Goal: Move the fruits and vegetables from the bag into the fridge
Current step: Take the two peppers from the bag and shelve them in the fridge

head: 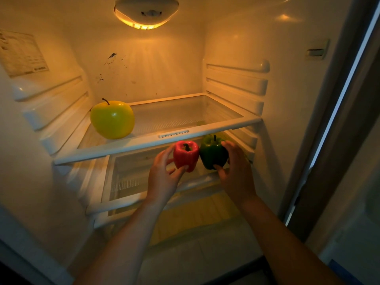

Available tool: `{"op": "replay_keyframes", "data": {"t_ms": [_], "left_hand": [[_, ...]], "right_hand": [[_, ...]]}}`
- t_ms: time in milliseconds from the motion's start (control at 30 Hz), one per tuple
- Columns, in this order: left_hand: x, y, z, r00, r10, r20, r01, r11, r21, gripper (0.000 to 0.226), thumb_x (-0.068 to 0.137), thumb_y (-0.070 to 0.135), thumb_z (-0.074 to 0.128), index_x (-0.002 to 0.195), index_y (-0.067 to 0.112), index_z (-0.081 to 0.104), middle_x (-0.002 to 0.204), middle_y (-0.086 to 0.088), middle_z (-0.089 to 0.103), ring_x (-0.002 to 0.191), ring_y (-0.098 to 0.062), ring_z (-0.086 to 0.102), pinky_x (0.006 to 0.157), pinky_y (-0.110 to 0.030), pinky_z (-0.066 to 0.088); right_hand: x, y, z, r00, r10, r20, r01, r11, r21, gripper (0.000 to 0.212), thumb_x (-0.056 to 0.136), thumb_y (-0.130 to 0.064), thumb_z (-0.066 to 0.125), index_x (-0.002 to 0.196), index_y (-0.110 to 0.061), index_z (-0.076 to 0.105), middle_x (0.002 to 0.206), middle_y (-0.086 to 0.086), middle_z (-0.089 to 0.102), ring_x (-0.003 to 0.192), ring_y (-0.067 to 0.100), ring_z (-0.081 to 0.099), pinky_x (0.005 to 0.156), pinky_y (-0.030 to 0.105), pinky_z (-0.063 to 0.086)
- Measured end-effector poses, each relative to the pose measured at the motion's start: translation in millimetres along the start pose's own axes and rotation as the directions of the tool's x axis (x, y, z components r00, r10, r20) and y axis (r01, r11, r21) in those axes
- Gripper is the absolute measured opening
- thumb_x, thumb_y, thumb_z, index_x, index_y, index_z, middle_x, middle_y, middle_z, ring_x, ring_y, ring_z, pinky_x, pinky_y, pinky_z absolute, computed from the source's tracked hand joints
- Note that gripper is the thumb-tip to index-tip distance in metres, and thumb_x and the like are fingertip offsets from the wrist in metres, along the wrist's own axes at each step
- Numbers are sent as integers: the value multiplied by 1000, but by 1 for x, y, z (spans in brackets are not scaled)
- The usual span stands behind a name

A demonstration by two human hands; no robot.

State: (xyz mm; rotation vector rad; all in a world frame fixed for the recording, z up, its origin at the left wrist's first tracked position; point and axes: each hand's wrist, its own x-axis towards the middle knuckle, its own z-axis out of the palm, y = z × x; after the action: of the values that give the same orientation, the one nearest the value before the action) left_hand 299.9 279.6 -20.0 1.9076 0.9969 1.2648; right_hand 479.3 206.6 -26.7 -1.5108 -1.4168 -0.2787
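Note:
Inside the open fridge, a large yellow apple (112, 119) rests on the left of the upper glass shelf (185, 135). Just below that shelf's front edge, my left hand (162, 177) holds a red bell pepper (186, 155) by its lower side. My right hand (236, 171) grips a green bell pepper (212, 152) right beside it, the two peppers touching. Both peppers are upright, stems up, over the lower glass shelf (131, 199). The bag is not in view.
The fridge lamp (146, 14) glows at the top. Shelf rails line the left wall (51, 103) and right wall (236, 87). A label (21, 53) is stuck on the left wall. The fridge's right edge (329, 124) stands close to my right arm.

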Motion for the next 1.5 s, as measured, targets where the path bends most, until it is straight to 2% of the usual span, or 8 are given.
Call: {"op": "replay_keyframes", "data": {"t_ms": [233, 433, 667, 767, 867, 967, 1100, 1500], "left_hand": [[0, 1, 1, 996, 92, 14, -93, 988, 122, 70, 78, 14, 74, 136, 35, 41, 127, 9, 48, 106, -3, 52, 80, -14, 45], [-1, -4, 1, 995, 101, 4, -101, 987, 122, 67, 74, 21, 77, 131, 38, 46, 127, 1, 47, 113, -14, 51, 80, -39, 57], [-2, 4, 0, 996, 83, 28, -85, 990, 115, 78, 75, 26, 75, 140, 34, 33, 138, -2, 41, 121, -16, 45, 79, -24, 51], [-9, 5, -6, 998, 58, 36, -63, 990, 127, 79, 77, 31, 73, 143, 32, 29, 142, 3, 37, 127, -17, 42, 86, -32, 51], [-28, 10, -13, 994, 97, 58, -106, 980, 171, 73, 79, 29, 71, 140, 34, 31, 130, 18, 35, 125, -8, 41, 95, -31, 45], [-50, 17, -19, 988, 136, 71, -148, 968, 201, 64, 80, 30, 68, 134, 39, 35, 127, 25, 34, 113, 18, 35, 90, -11, 39], [-82, 18, -22, 991, 125, 47, -133, 957, 259, 53, 85, 37, 63, 134, 29, 44, 129, 19, 38, 118, 6, 38, 97, -22, 39], [-194, 14, -50, 975, -168, 146, 114, 940, 323, 46, 90, 37, 55, 134, 29, 45, 129, 19, 40, 119, 5, 38, 96, -14, 30]], "right_hand": [[2, -2, 2, 999, -2, -43, 1, 1000, -12, 65, 73, -1, 72, 130, -7, 42, 131, 19, 48, 122, 35, 47, 89, 52, 50], [1, -3, 4, 999, 26, -24, -26, 999, -24, 68, 76, -5, 71, 136, -7, 39, 137, 17, 44, 128, 33, 41, 93, 53, 48], [-6, -11, -8, 995, 99, 22, -100, 994, 41, 73, 78, -6, 71, 140, -10, 34, 142, 13, 40, 132, 29, 37, 99, 52, 44], [-12, -17, -16, 984, 174, 39, -177, 981, 84, 71, 81, -12, 69, 142, -15, 33, 144, 10, 37, 134, 25, 36, 104, 47, 40], [-26, -20, -22, 981, 184, 56, -190, 973, 127, 67, 83, -18, 68, 141, -15, 35, 144, 9, 38, 133, 23, 36, 103, 46, 42], [-45, -21, -24, 980, 183, 84, -194, 968, 157, 63, 83, -19, 68, 138, -12, 39, 141, 10, 42, 129, 25, 42, 97, 49, 46], [-71, -23, -21, 979, 132, 153, -162, 965, 206, 60, 78, -14, 72, 133, -11, 46, 133, 10, 48, 122, 27, 48, 92, 52, 48], [-155, -50, -36, 839, 169, 517, -316, 925, 211, 49, 83, -31, 66, 128, -16, 50, 124, -1, 55, 111, 11, 52, 92, 29, 45]]}}
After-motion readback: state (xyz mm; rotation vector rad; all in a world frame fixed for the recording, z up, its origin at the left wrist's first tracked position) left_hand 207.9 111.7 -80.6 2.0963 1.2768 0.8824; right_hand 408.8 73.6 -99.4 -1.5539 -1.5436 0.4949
